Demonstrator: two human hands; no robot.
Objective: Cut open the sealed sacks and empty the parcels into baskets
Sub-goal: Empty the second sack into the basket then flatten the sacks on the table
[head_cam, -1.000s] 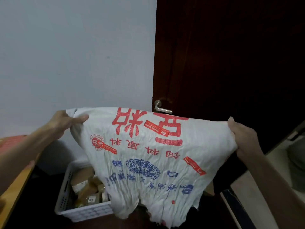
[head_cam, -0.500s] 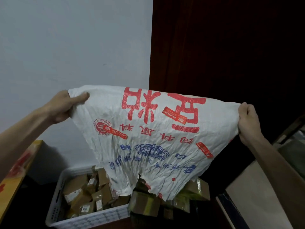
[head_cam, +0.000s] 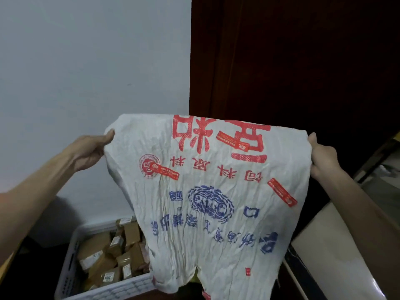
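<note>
Two upper corners of the crumpled white woven sack [head_cam: 212, 191], at ten and two o'clock, are being pinched in the grip of the left hand [head_cam: 91, 151] and the right hand [head_cam: 323, 158], and it is hanging limp, seemingly light, over the white plastic basket [head_cam: 121, 287] of brown parcels [head_cam: 104, 254] at seven o'clock.

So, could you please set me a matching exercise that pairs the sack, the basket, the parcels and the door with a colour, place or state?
Things:
1. sack
2. basket
3. parcels
4. door

Descriptions:
A. dark wood, behind the sack
B. white plastic lattice, lower left
C. brown cardboard, lying in the basket
D. printed red and blue, held up by the left hand and right hand

Pairs: 1-D, 2-B, 3-C, 4-A
</note>
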